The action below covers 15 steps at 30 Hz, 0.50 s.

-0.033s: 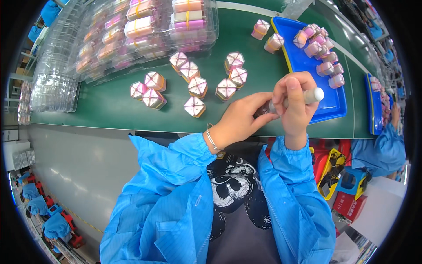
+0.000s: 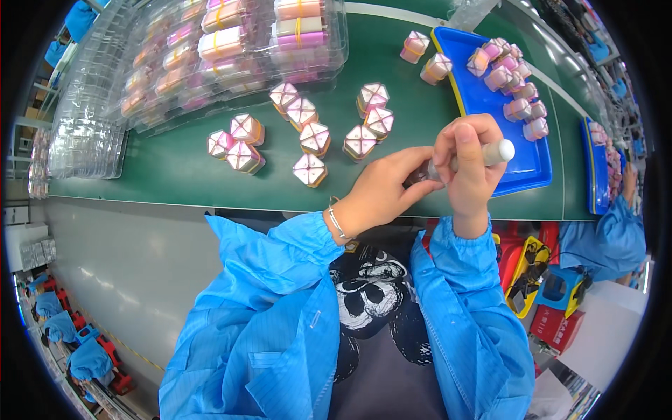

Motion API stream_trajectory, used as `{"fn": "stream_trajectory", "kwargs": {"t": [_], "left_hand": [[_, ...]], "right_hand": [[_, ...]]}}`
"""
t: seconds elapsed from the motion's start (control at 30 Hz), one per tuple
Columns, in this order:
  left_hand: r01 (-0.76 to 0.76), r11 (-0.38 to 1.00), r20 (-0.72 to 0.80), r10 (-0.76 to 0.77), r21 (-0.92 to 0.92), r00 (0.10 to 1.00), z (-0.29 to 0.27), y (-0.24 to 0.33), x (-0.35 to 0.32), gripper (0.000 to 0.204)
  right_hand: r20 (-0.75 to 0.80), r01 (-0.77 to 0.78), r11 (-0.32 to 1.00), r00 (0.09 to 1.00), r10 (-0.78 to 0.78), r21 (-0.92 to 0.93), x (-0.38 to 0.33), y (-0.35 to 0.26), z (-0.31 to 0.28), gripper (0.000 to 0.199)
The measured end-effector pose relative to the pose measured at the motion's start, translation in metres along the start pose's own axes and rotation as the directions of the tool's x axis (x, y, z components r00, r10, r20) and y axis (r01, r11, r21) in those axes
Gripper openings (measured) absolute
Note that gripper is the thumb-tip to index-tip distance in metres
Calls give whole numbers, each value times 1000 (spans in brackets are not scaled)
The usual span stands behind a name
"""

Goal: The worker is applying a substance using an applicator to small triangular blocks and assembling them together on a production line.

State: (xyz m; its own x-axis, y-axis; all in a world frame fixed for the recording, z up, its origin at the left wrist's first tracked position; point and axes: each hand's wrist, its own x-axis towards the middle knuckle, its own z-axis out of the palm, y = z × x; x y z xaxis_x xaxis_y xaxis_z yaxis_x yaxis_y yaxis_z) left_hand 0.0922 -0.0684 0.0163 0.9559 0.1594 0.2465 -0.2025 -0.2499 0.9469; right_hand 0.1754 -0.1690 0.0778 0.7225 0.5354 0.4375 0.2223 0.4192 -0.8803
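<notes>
Your right hand [image 2: 467, 168]: fist wrapped around a white pen-like tube [image 2: 498, 152], its rounded end sticking out to the right above the blue tray [image 2: 532, 164]; grip pressed tight on the tube.

Your left hand [image 2: 383, 187]: thumb and fingertips pinched on a small dark piece [image 2: 418, 173] held right against the right hand; the piece is mostly hidden, so its kind cannot be told. A thin bracelet [image 2: 337, 222] sits on that wrist.

Both hands: raised over the near edge of the green table [image 2: 175, 164], just left of the tray.

On the table, ahead of your left hand: a loose group of small pink-and-white boxes with gold sides [image 2: 310, 169], some touching, some apart.

In the blue tray: a row of pink boxes [image 2: 516, 82] along its far right side. Two more boxes [image 2: 427, 57] stand just left of the tray.

Far left: clear plastic trays [image 2: 231, 49] filled with banded pink packs, with empty clear trays [image 2: 84, 133] stacked beside them.

Right rim: a second blue tray [image 2: 595, 175] and another person's blue sleeve [image 2: 609, 238].

Below the table, right: red and yellow bins [image 2: 532, 273].
</notes>
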Motion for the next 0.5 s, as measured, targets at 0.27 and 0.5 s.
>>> {"fn": "stream_trajectory", "kwargs": {"t": [0.27, 0.5], "left_hand": [[-105, 984, -14, 108, 143, 994, 2, 0, 4, 51], [151, 972, 139, -127, -179, 982, -5, -15, 2, 51]], "right_hand": [[-77, 139, 975, 989, -127, 176, 15, -4, -22, 19], [-239, -187, 907, 966, 100, -377, 85, -29, -58, 29]]}}
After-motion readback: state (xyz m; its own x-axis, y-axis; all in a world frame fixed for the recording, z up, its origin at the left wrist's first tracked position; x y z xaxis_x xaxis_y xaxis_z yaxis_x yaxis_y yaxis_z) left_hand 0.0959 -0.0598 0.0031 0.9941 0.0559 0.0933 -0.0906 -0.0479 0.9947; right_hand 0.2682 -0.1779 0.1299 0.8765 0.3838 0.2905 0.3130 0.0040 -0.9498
